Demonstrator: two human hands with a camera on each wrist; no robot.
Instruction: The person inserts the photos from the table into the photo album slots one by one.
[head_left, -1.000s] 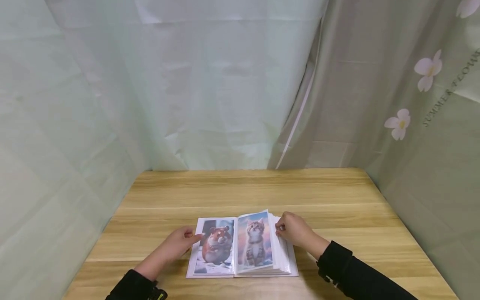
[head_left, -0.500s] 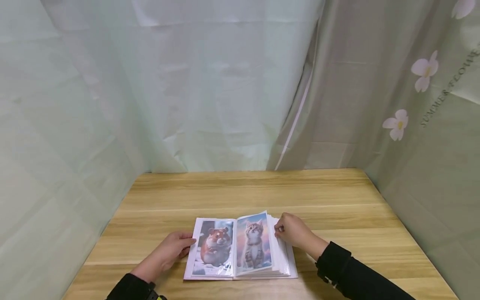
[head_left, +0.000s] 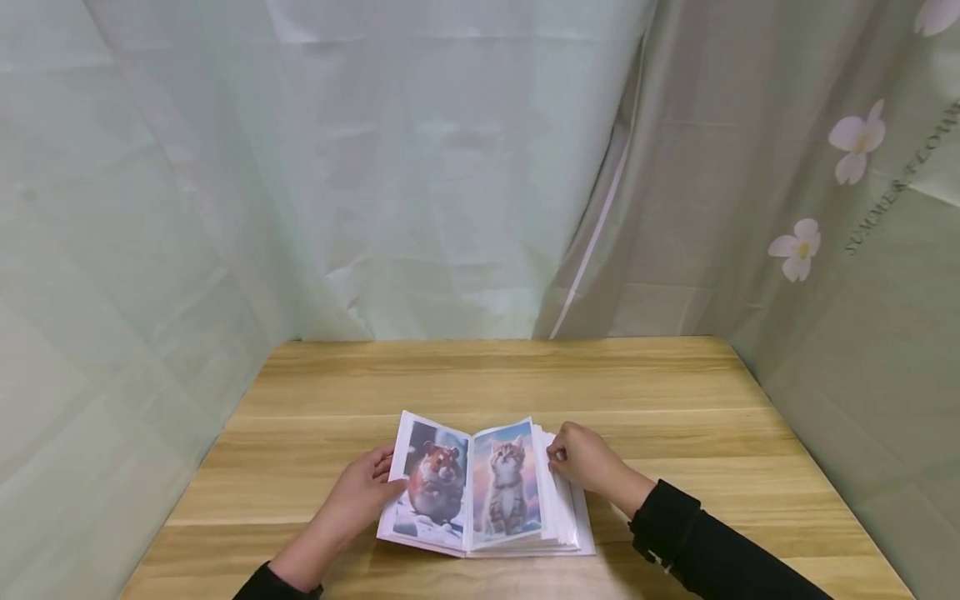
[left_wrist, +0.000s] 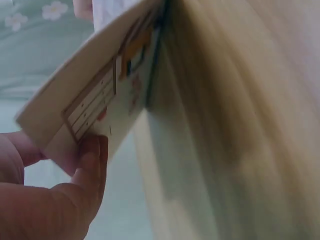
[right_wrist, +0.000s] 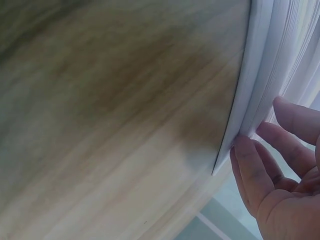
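Observation:
A photo album [head_left: 562,508] lies spread on the table, its left side tilted up. A hamster picture [head_left: 437,485] fills the left page and a kitten picture [head_left: 507,487] the right one. My left hand [head_left: 362,493] holds the left cover's outer edge, thumb on the inner side and fingers behind. The left wrist view shows the cover's printed outside [left_wrist: 95,97], raised off the table. On the album's other side, my right hand [head_left: 591,460] pinches the fanned pages [right_wrist: 280,65] at their outer edge, fingertips against the page edges in the right wrist view.
The wooden table [head_left: 480,379] reaches back to a pale curtain [head_left: 435,183]. More curtain hangs along both sides, with printed flowers [head_left: 797,250] on the right.
My left hand first drew back to the album's left edge, then took hold of the cover and tilted it up. The right hand has stayed at the right-hand pages.

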